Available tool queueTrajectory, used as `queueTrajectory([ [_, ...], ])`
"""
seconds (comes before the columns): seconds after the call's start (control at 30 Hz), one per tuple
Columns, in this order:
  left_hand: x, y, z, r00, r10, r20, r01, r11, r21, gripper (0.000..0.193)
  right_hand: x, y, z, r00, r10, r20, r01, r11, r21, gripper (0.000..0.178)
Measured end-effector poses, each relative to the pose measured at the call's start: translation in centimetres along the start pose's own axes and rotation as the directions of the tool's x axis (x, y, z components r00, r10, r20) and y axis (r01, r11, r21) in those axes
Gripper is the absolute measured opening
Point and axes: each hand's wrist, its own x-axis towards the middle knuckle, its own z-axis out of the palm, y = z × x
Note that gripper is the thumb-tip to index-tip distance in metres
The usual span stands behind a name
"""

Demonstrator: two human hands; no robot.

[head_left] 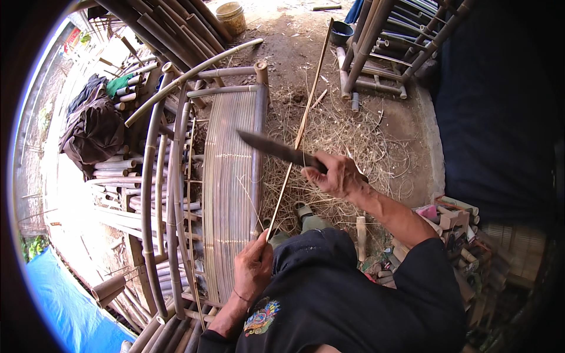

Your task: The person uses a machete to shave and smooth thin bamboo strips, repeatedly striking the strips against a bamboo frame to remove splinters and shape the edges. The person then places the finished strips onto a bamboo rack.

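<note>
My right hand is closed around the handle of a large dark-bladed knife, whose tip points to the left. The blade crosses a long, thin bamboo strip; whether the two touch I cannot tell. My left hand grips the strip's near end, close to my body, and the strip slants up and away to the far end of the yard. Left of the strip lies a bamboo bench with a slatted seat, near my left hand.
Curly bamboo shavings cover the ground ahead. Stacked bamboo poles and a yellowish bucket stand at the far left. A bamboo frame and a dark basin are at the far right. Offcuts pile up at my right.
</note>
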Motion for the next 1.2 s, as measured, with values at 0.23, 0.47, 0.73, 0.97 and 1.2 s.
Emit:
queueTrajectory([
  [0.23,-1.1,0.1,0.1,1.0,0.026,0.008,-0.026,0.999,0.023,0.039,1.9,2.5,-0.8,0.995,0.083,-0.051,-0.084,0.996,-0.022,0.07],
  [0.47,-3.1,-0.4,-0.9,0.997,0.009,0.076,-0.012,0.999,0.035,0.036,3.9,10.9,-2.8,0.957,0.142,-0.251,-0.178,0.976,-0.128,0.072],
  [0.73,-13.3,-8.2,-4.6,0.994,-0.038,0.1,0.03,0.997,0.074,0.031,4.4,18.3,-14.3,0.785,0.502,-0.362,-0.55,0.835,-0.035,0.077],
  [0.97,-8.0,-6.3,-3.2,0.899,-0.404,0.166,0.434,0.785,-0.443,0.04,4.9,12.0,-11.8,0.778,0.522,-0.35,-0.523,0.846,0.1,0.081],
  [1.2,6.5,2.0,1.4,0.95,-0.241,0.198,0.31,0.662,-0.682,0.034,-0.3,-2.4,1.3,0.918,-0.35,-0.188,0.33,0.935,-0.132,0.067],
])
